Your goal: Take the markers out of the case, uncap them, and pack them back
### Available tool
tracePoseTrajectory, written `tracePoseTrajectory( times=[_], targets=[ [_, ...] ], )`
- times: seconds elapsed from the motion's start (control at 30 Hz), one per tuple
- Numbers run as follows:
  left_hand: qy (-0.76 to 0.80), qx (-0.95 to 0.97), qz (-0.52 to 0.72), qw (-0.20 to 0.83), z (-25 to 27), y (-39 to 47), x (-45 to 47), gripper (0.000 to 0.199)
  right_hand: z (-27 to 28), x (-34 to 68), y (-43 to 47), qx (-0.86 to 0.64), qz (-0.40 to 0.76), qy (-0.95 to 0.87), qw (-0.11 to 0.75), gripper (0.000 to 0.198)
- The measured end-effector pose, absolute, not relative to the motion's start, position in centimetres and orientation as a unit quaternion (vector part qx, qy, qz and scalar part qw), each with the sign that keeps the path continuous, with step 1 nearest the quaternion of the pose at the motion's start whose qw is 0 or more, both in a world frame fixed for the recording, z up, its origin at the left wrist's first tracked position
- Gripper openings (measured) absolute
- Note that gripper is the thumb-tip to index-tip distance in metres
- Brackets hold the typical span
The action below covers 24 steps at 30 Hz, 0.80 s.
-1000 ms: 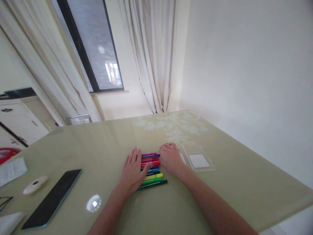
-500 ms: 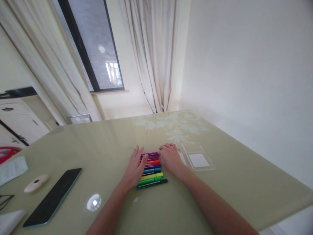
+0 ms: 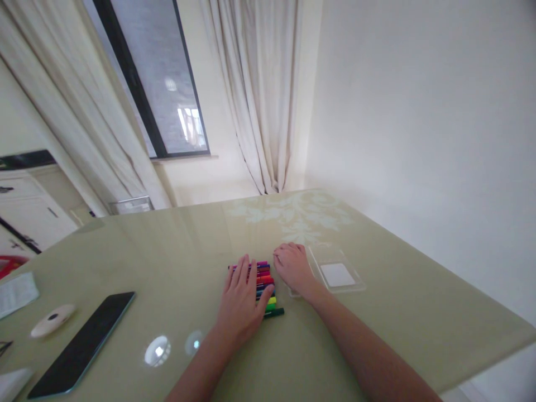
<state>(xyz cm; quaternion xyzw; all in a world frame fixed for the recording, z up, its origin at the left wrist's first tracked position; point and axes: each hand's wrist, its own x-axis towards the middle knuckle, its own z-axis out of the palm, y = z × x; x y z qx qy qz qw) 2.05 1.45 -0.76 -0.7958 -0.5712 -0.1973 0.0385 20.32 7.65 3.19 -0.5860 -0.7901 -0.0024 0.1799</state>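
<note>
A row of colored markers [image 3: 265, 279] lies side by side on the table, running from pink and purple at the far end to green at the near end. My left hand [image 3: 243, 298] rests flat across their left part with its fingers spread, covering much of them. Just right of the row, my right hand [image 3: 292, 265] is closed, its fingers curled down. It lies over the left part of a clear plastic case [image 3: 355, 283], and what its fingers grip, if anything, is hidden. A white insert [image 3: 337, 274] shows in the case's right half.
On the left of the glossy table [image 3: 167, 251] lie a dark tablet [image 3: 84, 346], a white oval device [image 3: 53, 320] and a pale packet [image 3: 19, 294]. A white object [image 3: 12, 382] sits at the near left corner. The wall [image 3: 419, 123] borders the right side.
My left hand has moved right and nearer, from the markers' left ends to lying across them. My right hand stays beside the row, and more of the case's near left edge shows.
</note>
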Motion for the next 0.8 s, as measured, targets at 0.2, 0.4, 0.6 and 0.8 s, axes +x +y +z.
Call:
tracePoseTrajectory(
  times=[0.2, 0.4, 0.6, 0.8],
  targets=[
    [-0.567, -0.808, -0.150, 0.053, -1.9, 1.8, 2.8, 0.079, 2.5, 20.4, 8.0, -0.589, 0.008, -0.785, 0.193, 0.025],
    [-0.576, -0.803, -0.148, 0.043, -1.7, 2.9, 2.0, 0.076, 2.3, 21.3, 8.8, -0.599, 0.033, -0.757, 0.260, 0.025],
    [-0.584, -0.802, -0.120, 0.030, -1.5, 4.1, -1.3, 0.072, 3.0, 24.3, 9.9, -0.666, 0.039, -0.690, 0.282, 0.025],
    [-0.616, -0.780, -0.099, 0.041, -1.6, 5.5, -6.6, 0.070, 2.4, 27.8, 11.4, -0.708, 0.069, -0.650, 0.268, 0.024]
  ],
)
